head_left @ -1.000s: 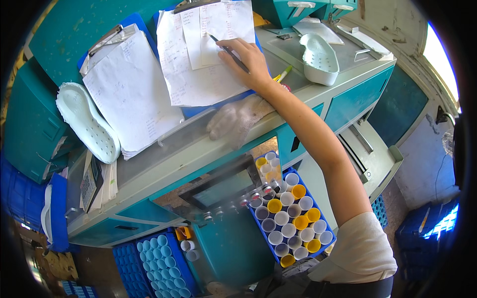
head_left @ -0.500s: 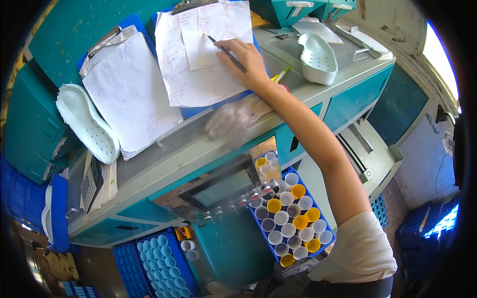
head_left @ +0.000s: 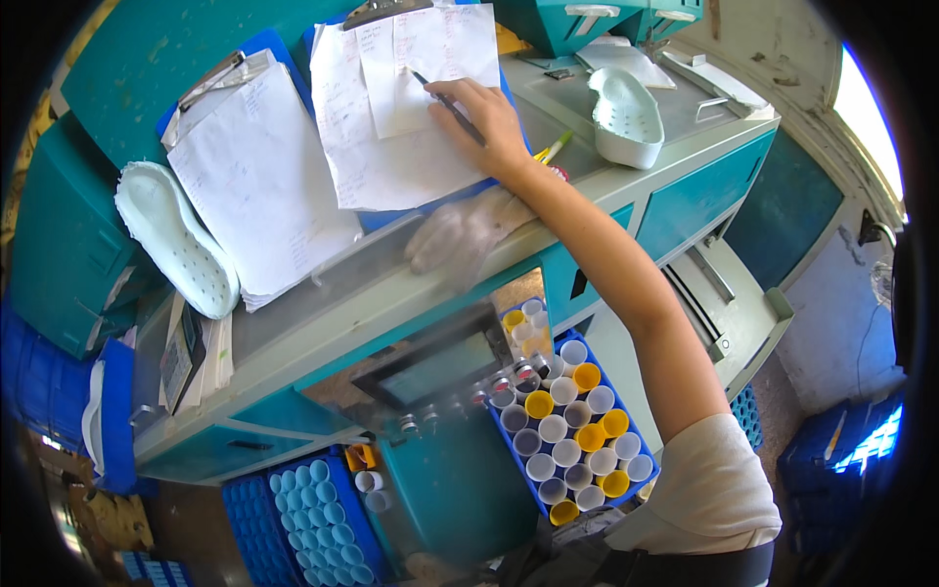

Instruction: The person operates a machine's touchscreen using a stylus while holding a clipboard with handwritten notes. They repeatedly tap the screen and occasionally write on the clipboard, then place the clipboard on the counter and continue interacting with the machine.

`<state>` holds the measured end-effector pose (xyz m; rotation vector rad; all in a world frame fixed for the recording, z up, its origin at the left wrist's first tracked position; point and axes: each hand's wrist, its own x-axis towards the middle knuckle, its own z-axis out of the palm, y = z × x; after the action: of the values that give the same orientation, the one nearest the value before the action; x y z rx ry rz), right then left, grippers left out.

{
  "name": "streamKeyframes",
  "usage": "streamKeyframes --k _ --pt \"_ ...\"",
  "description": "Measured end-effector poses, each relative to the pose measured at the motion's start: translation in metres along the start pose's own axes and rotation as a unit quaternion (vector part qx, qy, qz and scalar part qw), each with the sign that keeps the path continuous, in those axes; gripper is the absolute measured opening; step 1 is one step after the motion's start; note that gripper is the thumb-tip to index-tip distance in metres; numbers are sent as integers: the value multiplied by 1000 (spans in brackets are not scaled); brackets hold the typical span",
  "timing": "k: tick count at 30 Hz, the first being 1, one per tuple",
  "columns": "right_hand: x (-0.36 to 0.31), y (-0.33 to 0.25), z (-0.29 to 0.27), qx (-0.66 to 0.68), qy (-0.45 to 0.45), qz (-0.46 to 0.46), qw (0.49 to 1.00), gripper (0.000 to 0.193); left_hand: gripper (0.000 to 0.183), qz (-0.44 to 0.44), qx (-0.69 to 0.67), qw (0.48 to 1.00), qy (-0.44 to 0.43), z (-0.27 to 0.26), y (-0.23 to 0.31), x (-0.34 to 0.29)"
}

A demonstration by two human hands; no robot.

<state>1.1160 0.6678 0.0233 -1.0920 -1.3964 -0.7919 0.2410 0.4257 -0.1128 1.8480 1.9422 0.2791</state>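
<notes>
My right hand (head_left: 486, 124) reaches up across the counter, its fingers closed round a dark pen (head_left: 458, 110). The pen's tip points at a small white sheet (head_left: 396, 106) lying on larger handwritten papers (head_left: 367, 176), which a blue clipboard holds. My left hand does not show. Just below the wrist, a crumpled clear plastic glove (head_left: 460, 235) lies on the counter's front edge. A yellow-green marker (head_left: 556, 147) rests beside the wrist. Left of the papers is a second clipboard with a thick stack of sheets (head_left: 256, 186).
Pale green foot-shaped trays with holes, one at left (head_left: 181, 245) and one at right (head_left: 628, 117), flank the papers. Below the counter (head_left: 293, 342), a blue crate holds white and yellow cups (head_left: 565, 452). Another crate of light-blue cups (head_left: 318, 523) stands lower left. A dark screen (head_left: 430, 367) is beneath the counter edge.
The view has shifted very slightly. My right hand stays at nearly the same spot over the small sheet, still holding the pen.
</notes>
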Motion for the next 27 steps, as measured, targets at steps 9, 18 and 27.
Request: streamKeyframes --k 9,18,27 --pt "-1 1 0 -3 -1 7 1000 22 59 -226 -428 872 -71 45 28 -20" --pt "-2 2 1 4 1 2 1000 21 50 -146 -303 937 -91 48 36 -18" --pt "-2 2 0 0 -4 3 1000 22 41 -87 -204 975 -23 45 78 -24"
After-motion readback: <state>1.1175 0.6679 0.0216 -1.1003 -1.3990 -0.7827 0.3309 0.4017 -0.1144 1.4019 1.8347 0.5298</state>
